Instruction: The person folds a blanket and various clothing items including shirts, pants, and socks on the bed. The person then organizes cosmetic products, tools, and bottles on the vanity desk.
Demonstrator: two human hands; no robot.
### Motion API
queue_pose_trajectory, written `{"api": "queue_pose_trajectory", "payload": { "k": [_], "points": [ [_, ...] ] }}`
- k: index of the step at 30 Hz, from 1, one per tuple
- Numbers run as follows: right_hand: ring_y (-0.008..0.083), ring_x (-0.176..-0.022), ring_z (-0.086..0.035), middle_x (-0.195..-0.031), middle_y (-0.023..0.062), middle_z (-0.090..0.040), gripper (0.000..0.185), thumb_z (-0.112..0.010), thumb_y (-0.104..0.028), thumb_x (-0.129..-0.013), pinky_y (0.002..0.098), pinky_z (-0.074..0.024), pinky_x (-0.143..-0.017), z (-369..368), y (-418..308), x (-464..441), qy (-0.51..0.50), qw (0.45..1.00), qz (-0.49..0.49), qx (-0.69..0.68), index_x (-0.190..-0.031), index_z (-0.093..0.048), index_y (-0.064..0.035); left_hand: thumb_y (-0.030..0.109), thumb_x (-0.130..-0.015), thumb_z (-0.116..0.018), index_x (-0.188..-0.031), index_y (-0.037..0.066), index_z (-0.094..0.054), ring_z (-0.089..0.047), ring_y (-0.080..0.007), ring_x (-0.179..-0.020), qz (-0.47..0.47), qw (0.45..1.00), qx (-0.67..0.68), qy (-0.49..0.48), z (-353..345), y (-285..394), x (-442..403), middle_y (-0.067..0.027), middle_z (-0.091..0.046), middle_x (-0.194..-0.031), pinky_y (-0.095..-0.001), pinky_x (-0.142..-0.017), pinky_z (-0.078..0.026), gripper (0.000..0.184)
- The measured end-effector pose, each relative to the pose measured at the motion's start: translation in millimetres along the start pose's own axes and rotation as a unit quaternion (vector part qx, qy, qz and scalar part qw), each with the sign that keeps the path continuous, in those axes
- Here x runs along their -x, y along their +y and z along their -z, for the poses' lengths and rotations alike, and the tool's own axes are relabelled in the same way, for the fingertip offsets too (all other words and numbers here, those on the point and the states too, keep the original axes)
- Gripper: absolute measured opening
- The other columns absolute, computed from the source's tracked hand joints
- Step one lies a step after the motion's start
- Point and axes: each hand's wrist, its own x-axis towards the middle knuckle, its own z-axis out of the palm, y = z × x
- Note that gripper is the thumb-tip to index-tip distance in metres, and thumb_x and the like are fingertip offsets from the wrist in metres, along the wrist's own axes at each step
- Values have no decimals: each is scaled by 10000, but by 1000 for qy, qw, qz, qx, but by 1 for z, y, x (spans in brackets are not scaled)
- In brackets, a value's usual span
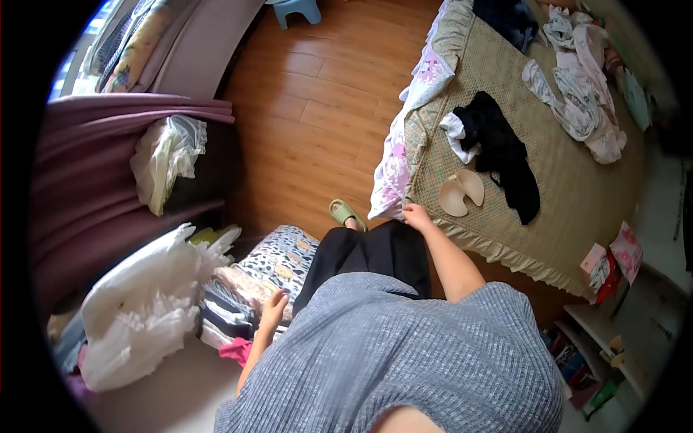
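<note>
My right hand (416, 216) is at the near corner of the bed, its fingers curled beside the floral sheet (396, 169); whether they grip anything is hidden. My left hand (273, 309) hangs low on the other side, fingers loosely apart and holding nothing I can see. It is nearest to a pile of folded clothes (229, 312) and a patterned bundle (280, 254) with dark spots. On the quilted bedcover (577, 195) lie a black garment (498, 144), a white cloth (458, 136) and two beige bra pads (462, 192).
A big white plastic bag (141, 307) stands at the left, below a purple draped cloth (79, 159) with another plastic bag (167, 159) on it. Wooden floor (310, 130) runs ahead to a blue stool (297, 11). Crumpled pale clothes (585, 94) lie farther across the bed.
</note>
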Motion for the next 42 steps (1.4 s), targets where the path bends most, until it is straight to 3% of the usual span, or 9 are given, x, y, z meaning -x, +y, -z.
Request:
{"api": "queue_pose_trajectory", "payload": {
  "k": [3, 8, 18, 21, 30, 33, 37, 40, 42],
  "points": [
    [304, -944, -583, -976, 172, -619, 312, -579, -221, -751, 360, -453, -822, -19, -83, 18, 26, 994, 90, 61, -996, -619, -32, 173, -842, -595, -1189, 4, -507, -547, -162, -970, 91, 994, -24, 53, 35, 60, -14, -84, -576, -1091, -284, -856, -424, 397],
    [160, -675, -599, -755, 94, -631, 305, -585, -149, -774, 287, -466, -601, -28, -118, 2, 45, 991, 130, 7, -1047, -587, -12, 139, -847, -580, -1163, -25, -497, -540, -179, -1000, -92, 991, -98, -31, 82, 88, -102, -124, -580, -1080, -281, -881, -417, 365],
    [292, -841, -621, -904, 140, -652, 384, -658, -260, -692, 371, -481, -757, 63, -51, -94, 422, 902, -89, -18, -1015, -617, -56, 127, -812, -612, -1174, 25, -517, -601, -209, -934, -158, 923, -330, -119, 38, 290, -138, -137, -618, -1023, -311, -809, -476, 388],
    [307, -1096, -478, -1096, 168, -564, 353, -642, -245, -706, 370, -409, -894, 125, -92, -94, 478, 864, -148, -46, -1023, -614, -93, 134, -806, -616, -1174, 29, -520, -606, -220, -933, -158, 888, -401, -162, 22, 352, -174, -143, -623, -1014, -321, -811, -479, 394],
    [306, -1160, -444, -1278, 187, -451, 608, -690, -426, -630, 343, -368, -950, 209, -81, -149, 410, 848, -269, -204, -1115, -599, -72, 133, -800, -621, -1180, 47, -517, -583, -208, -959, -91, 877, -418, -219, -23, 530, -298, -154, -603, -1020, -310, -832, -462, 404],
    [218, -1026, -545, -1094, 112, -605, 554, -666, -475, -670, 328, -394, -882, 248, -65, -132, 424, 784, -283, -353, -1015, -642, -43, 122, -794, -608, -1162, 59, -528, -583, -237, -970, -115, 835, -484, -237, -53, 574, -324, -157, -599, -1027, -322, -839, -462, 383],
    [105, -711, -574, -826, 22, -640, 269, -684, -284, -735, 234, -436, -657, 299, -81, -47, 443, 552, -133, -693, -902, -649, -75, 111, -786, -599, -1145, 63, -536, -585, -259, -964, -290, 708, -586, -268, -81, 604, -386, -158, -599, -1019, -331, -834, -466, 369],
    [93, -727, -568, -843, 13, -632, 175, -666, -240, -765, 226, -432, -669, 317, -67, 9, 549, 487, 22, -679, -852, -640, -90, 95, -763, -584, -1098, 69, -551, -596, -291, -909, -379, 539, -680, -322, -139, 672, -414, -163, -596, -994, -352, -789, -485, 337],
    [112, -787, -572, -859, 29, -633, 179, -652, -224, -781, 237, -439, -715, 345, -114, 75, 604, 448, 72, -655, -868, -641, -67, 106, -769, -587, -1081, 67, -556, -611, -275, -847, -343, 565, -640, -393, -173, 714, -445, -150, -605, -971, -358, -729, -497, 316]
  ]
}}
